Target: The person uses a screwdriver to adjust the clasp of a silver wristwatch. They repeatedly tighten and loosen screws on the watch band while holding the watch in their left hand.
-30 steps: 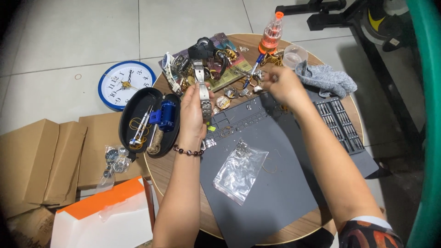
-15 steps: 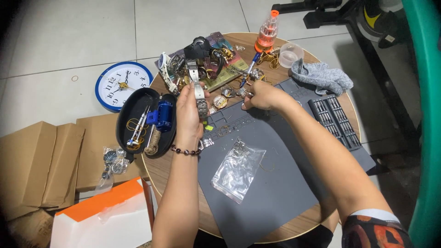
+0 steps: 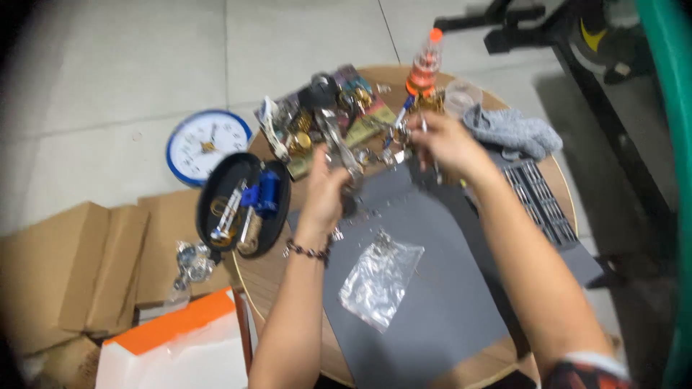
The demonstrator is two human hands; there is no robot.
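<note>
My left hand (image 3: 326, 191) holds a metal wristwatch (image 3: 339, 144) by its band above the grey mat (image 3: 432, 288); a beaded bracelet circles that wrist. My right hand (image 3: 443, 142) is raised over the far part of the round wooden table (image 3: 267, 277) and pinches a thin metal tool (image 3: 425, 130). The frame is blurred, so the tool's tip is hard to read. A clear plastic bag of small metal parts (image 3: 378, 279) lies on the mat between my forearms.
A black oval tray (image 3: 241, 205) with tools sits at the table's left edge. Watches and parts are heaped at the back, beside an orange-capped bottle (image 3: 423, 63), a clear cup (image 3: 461, 97) and a grey cloth (image 3: 513, 131). A blue-rimmed wall clock (image 3: 205, 144) and cardboard boxes (image 3: 79, 270) lie on the floor.
My right hand has lifted from the mat toward the back of the table with the thin tool. My left hand has raised the watch slightly. The view has shifted and blurred.
</note>
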